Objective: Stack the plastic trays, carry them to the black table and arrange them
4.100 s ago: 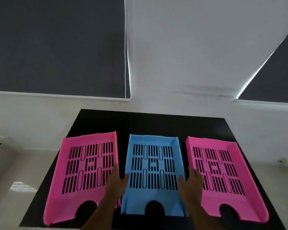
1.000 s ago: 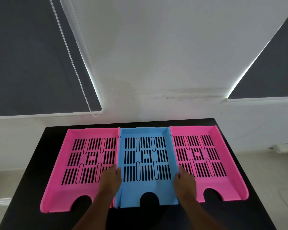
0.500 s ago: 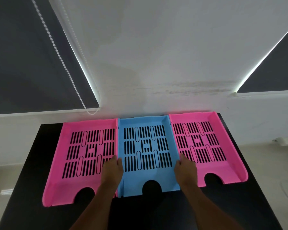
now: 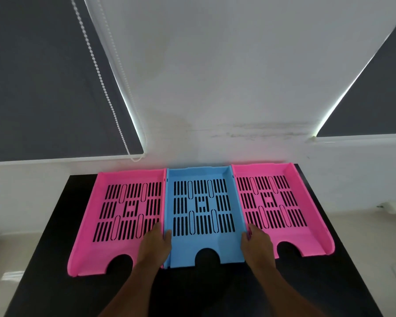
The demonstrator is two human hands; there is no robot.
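sitting by the white wall (image 4: 215, 76) is the black table (image 4: 55, 259), the biggest thing. two dark window blinds (image 4: 32, 76) hang behind it, one on each side, and a white bead cord (image 4: 101, 76) hangs down the left one. three plastic trays lie flat on the table in a row, sides touching. the left pink tray (image 4: 89, 225) and the right pink tray (image 4: 311, 227) sit on each side of the blue tray (image 4: 204, 239). every tray has dark slots and a round cut at the near edge. the left hand (image 4: 154, 243) pinches the blue tray's left wall, thumb inside and fingers on the pink side. the right hand (image 4: 257, 242) pinches its right wall the same way.
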